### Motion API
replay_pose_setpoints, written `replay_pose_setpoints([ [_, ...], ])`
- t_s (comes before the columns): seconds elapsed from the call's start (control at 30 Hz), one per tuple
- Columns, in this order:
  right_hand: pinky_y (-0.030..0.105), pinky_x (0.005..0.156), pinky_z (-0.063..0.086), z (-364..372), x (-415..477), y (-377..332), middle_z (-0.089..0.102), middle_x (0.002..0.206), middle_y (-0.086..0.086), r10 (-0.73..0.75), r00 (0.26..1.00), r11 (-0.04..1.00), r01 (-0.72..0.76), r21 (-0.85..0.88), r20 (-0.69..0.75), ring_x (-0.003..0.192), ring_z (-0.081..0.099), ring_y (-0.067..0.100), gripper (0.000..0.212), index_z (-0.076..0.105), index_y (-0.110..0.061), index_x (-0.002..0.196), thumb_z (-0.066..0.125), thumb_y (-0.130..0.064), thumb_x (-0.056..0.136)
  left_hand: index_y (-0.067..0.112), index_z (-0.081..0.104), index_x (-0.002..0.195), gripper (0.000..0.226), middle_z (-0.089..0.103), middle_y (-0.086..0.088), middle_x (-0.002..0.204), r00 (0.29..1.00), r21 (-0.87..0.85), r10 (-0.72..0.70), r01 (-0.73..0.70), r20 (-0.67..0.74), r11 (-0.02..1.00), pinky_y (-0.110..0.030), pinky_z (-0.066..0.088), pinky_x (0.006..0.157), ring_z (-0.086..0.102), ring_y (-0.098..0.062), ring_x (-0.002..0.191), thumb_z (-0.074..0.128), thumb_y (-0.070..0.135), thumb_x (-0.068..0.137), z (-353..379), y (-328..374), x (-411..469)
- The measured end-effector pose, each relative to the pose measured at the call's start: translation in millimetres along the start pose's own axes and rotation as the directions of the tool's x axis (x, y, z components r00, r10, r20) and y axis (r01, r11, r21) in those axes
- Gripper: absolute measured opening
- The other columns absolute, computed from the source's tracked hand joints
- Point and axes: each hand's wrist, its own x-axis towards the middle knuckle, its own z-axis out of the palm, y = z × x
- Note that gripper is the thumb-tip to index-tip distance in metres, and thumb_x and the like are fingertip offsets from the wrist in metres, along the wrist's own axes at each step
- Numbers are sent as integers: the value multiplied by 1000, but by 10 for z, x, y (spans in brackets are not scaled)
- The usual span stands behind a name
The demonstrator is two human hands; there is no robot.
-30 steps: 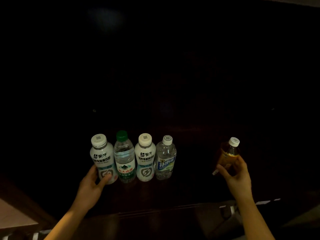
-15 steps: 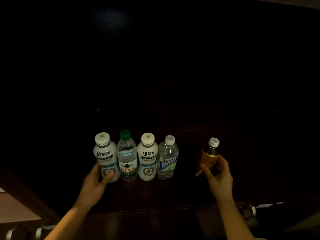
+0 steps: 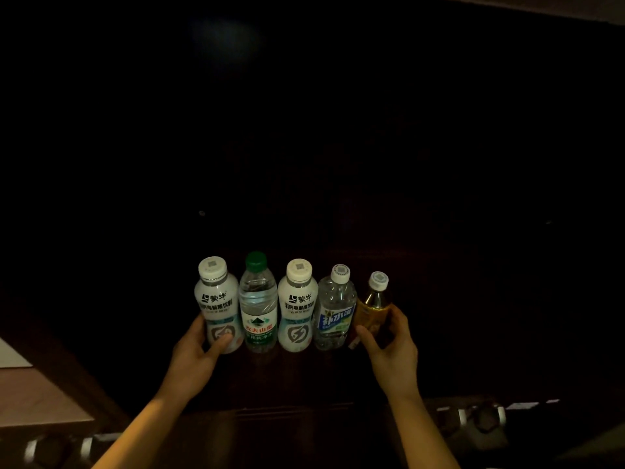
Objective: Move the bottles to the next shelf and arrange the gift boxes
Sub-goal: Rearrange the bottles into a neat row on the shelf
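Amber bottle (image 3: 372, 309) is standing upright on the dark shelf (image 3: 304, 377), long axis vertical, white cap pointing up, at the right end of a five-bottle row. Its base is sitting behind the right hand (image 3: 392, 350) and is not visible; its label is too dim to read. The right hand's thumb and fingers are curling around the lower body, gripping it. Just left of the amber bottle, possibly touching, is standing the clear blue-label bottle (image 3: 333, 313); further left the second white bottle (image 3: 298, 309), the green-cap water bottle (image 3: 257, 309), and the first white bottle (image 3: 216, 306). The left hand (image 3: 196, 353) is clasping the first white bottle, thumb across its front, fingers hidden behind. Shelf interior beyond the row is lying in darkness, nothing discernible.
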Motion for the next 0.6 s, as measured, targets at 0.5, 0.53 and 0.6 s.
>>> replay_pose_setpoints([
  [0.5,38,109,42,-137,-72,-254,49,148,-13,-38,999,999,37,25,19,135,45,13,98,32,-33,154,79,-50,70,30,34,152,90,43,20,143,998,-51,16,-12,62,999,-21,36,102,39,-3,134,78,38,75,-196,218,-9],
  [0.53,42,111,41,-158,-77,-303,46,153,-7,-45,999,999,44,25,11,137,45,16,101,31,-33,155,79,-54,69,31,33,153,91,42,19,145,998,-74,35,-31,60,997,-25,35,105,37,-4,137,77,41,74,-227,265,-10],
  [0.6,44,112,40,-203,-90,-423,43,157,-5,-63,998,997,63,34,-16,140,43,19,104,30,-35,155,77,-59,65,33,32,154,90,41,16,151,997,-113,60,-53,52,992,-32,35,109,34,-8,142,74,46,75,-294,372,-8],
])
